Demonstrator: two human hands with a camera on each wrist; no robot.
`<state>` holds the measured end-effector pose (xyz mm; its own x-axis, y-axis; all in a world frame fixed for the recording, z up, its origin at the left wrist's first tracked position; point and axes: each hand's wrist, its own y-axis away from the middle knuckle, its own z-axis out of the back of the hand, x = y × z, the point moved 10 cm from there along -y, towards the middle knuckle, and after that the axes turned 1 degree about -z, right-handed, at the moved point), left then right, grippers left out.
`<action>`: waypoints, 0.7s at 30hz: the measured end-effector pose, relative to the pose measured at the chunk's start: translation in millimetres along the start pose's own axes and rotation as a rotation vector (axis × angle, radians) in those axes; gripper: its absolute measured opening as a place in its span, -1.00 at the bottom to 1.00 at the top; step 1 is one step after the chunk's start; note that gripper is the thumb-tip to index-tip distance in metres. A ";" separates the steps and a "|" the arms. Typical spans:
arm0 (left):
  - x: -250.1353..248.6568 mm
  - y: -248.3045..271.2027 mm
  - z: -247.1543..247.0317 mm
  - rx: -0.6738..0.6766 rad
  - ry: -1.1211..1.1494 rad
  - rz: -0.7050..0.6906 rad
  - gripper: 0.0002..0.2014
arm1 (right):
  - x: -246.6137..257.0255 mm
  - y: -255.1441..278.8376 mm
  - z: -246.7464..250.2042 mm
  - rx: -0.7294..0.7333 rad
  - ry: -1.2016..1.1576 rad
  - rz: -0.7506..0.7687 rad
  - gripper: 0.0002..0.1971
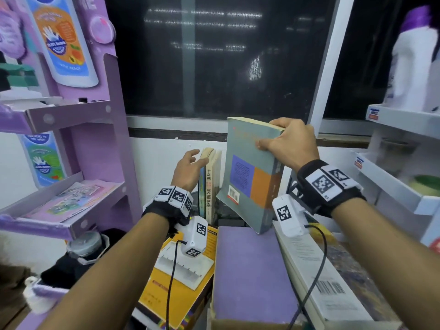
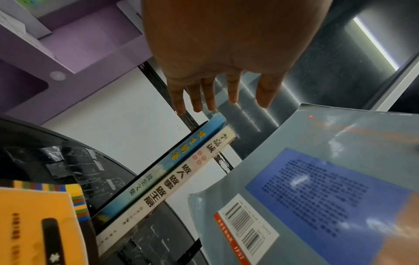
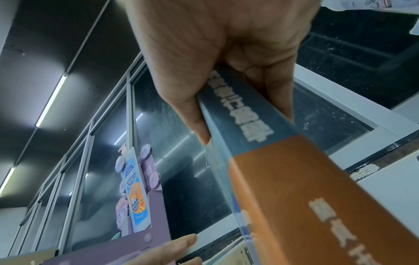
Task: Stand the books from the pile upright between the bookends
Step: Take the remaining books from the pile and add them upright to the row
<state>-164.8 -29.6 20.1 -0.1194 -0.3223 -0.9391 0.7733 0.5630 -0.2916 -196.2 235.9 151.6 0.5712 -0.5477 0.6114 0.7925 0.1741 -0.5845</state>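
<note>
My right hand (image 1: 269, 136) grips the top edge of a grey book (image 1: 247, 186) with blue and orange panels, thumb on the cover and fingers behind. The book hangs tilted, just right of two upright books (image 1: 209, 182); its lower corner is above a flat purple book (image 1: 250, 270). My left hand (image 1: 195, 158) is open, with straight fingers at the upright books' tops. The left wrist view shows the left hand (image 2: 217, 105) above the blue and cream spines (image 2: 181, 172), a thin black bookend (image 2: 156, 166) on their left, and the grey book (image 2: 317, 179). In the right wrist view, the right hand (image 3: 244, 125) pinches its spine (image 3: 283, 179).
A yellow book (image 1: 181, 282) and a long white book (image 1: 316, 265) lie flat either side of the purple one. A purple display shelf (image 1: 78, 148) stands at the left and white shelves (image 1: 400, 186) at the right. A dark window (image 1: 214, 55) is behind.
</note>
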 end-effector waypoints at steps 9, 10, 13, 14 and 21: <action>14.6 -18.1 -23.5 0.052 0.019 -0.018 -0.64 | -11.6 -35.0 -35.3 -0.016 0.012 -0.066 -0.49; 16.2 -19.7 -25.0 0.058 0.023 -0.023 -0.65 | -11.8 -38.0 -39.5 -0.019 0.015 -0.068 -0.50; 21.7 -21.2 -25.4 0.053 0.032 -0.028 -0.69 | -13.8 -43.9 -52.8 -0.010 0.021 -0.075 -0.56; 23.1 -21.6 -24.3 0.043 0.028 -0.035 -0.71 | -15.1 -44.8 -57.9 -0.003 0.022 -0.082 -0.56; 32.6 -25.7 -18.4 0.007 0.051 -0.047 -0.75 | -21.6 -43.0 -107.6 0.090 0.069 -0.112 -0.62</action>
<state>-200.0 -40.6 -6.3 -0.1876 -0.3088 -0.9324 0.7706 0.5423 -0.3347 -265.6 152.2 106.1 0.4649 -0.6221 0.6299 0.8680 0.1801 -0.4627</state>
